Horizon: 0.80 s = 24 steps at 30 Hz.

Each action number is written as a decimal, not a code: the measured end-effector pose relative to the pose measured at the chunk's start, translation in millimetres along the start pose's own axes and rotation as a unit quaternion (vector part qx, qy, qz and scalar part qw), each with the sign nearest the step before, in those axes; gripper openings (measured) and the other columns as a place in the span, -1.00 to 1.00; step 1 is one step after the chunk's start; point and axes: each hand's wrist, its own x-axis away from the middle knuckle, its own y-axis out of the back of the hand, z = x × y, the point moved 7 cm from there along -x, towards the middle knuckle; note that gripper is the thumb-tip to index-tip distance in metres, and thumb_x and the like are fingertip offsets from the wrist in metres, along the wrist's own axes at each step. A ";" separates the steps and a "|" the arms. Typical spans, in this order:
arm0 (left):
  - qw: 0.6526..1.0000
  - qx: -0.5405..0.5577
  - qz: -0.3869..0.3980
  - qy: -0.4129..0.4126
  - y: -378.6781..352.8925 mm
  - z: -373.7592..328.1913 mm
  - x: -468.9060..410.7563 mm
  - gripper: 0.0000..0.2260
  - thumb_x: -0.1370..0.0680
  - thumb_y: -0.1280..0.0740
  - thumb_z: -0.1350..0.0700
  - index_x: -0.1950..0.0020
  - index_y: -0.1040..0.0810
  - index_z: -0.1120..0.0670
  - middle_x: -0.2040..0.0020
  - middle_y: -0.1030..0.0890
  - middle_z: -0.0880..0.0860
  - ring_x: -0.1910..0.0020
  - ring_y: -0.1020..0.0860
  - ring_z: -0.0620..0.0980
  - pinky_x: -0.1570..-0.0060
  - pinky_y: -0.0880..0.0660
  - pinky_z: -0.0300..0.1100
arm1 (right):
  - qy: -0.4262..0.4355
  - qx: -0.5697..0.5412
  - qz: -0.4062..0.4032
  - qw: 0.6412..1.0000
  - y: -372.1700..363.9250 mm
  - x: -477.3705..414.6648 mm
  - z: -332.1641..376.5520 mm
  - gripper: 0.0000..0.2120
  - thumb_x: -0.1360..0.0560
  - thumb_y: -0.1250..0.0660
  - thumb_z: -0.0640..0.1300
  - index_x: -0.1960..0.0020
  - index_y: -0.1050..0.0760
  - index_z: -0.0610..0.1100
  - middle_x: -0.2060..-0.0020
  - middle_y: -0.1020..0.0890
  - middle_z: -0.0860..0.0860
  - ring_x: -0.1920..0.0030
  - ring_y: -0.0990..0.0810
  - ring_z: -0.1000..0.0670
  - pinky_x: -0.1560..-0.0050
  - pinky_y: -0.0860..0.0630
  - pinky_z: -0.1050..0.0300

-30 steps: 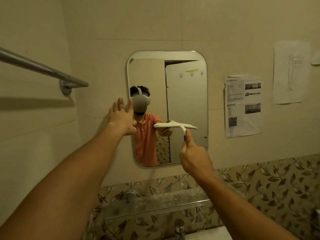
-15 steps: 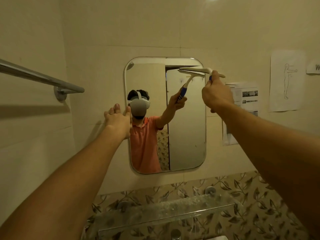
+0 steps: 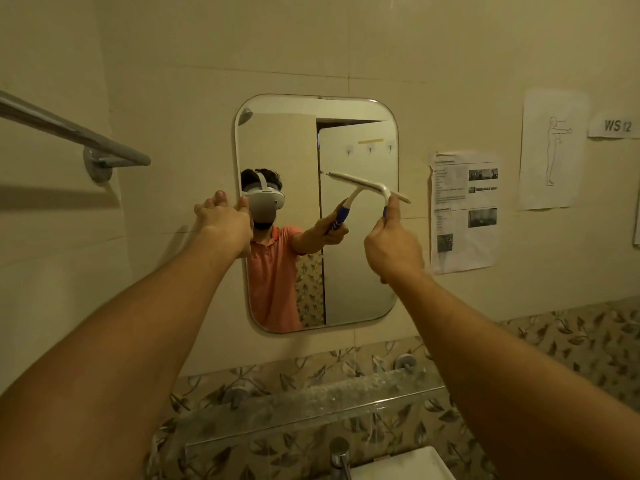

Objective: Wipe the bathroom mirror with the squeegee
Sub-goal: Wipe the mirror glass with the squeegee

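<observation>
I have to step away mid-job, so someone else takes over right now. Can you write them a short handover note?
Left hand: open, fingers straight, at the mirror's left edge.
Right hand: grips the squeegee by its handle, with the blade tilted on the mirror's right half, mid-height, its right end past the edge.
Done: the blade has come down from the top right corner, so that upper strip is wiped.
Left: probably finish this stroke downward, then do the left half.
</observation>
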 end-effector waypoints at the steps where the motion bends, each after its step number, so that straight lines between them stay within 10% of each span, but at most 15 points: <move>1: 1.000 0.000 0.000 -0.001 -0.1 0.5 1.3 -0.17 -0.58 -0.25 -0.18 -0.64 0.20 0.02 -0.59 0.08 0.33 -0.55 -0.08 0.33 -0.46 -0.16 0.24 | -0.001 -0.002 0.005 1.000 -6.0 7.5 -3.7 -0.43 -0.72 0.05 0.03 -0.63 0.26 0.22 0.22 -0.57 -0.13 0.26 -0.61 -0.13 0.17 -0.68 -0.19; 24: 1.000 0.004 0.002 -0.004 -1.1 -3.7 5.1 -0.17 -0.59 -0.26 -0.19 -0.64 0.21 0.02 -0.60 0.12 0.32 -0.57 -0.03 0.33 -0.48 -0.12 0.24 | -0.054 -0.044 0.066 0.995 -97.2 104.8 -70.2 -0.46 -0.72 0.10 0.10 -0.61 0.26 0.28 0.12 -0.62 -0.14 0.12 -0.63 -0.12 0.00 -0.64 -0.13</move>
